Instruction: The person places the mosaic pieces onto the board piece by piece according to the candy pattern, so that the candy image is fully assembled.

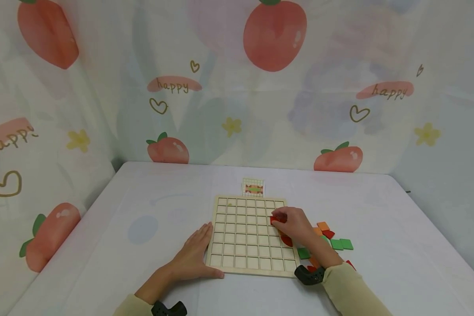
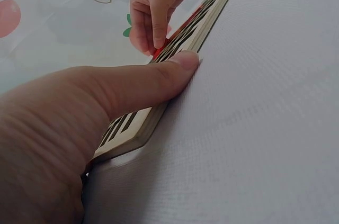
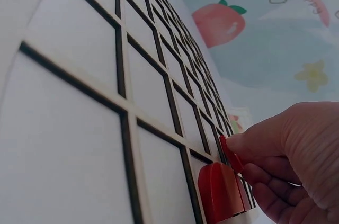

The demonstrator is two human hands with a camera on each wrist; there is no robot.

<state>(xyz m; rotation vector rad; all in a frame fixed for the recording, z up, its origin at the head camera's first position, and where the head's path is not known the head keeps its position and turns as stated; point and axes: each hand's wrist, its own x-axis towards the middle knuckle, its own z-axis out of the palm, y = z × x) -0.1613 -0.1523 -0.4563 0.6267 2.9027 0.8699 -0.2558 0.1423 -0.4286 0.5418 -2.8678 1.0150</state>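
Note:
A wooden grid board [image 1: 241, 239] lies flat on the table. My left hand [image 1: 193, 256] rests along its left side with fingers extended; its thumb [image 2: 159, 78] lies against the front edge. Over the board's right columns, my right hand [image 1: 294, 224] pinches a small red tile [image 3: 231, 155] between thumb and fingers, right at the grid cells. Closer to the right wrist camera, a red piece with a curved edge [image 3: 214, 195] sits in the right column, also seen as a red piece [image 1: 286, 241] in the head view. Most cells hold no tile.
Beyond the board's far edge lies a small pattern card [image 1: 254, 188]. Loose green tiles [image 1: 341, 244], orange tiles [image 1: 322, 225] and red pieces [image 1: 328, 234] are scattered to the right, partly hidden by my right forearm. A printed curtain [image 1: 221, 87] hangs behind the table.

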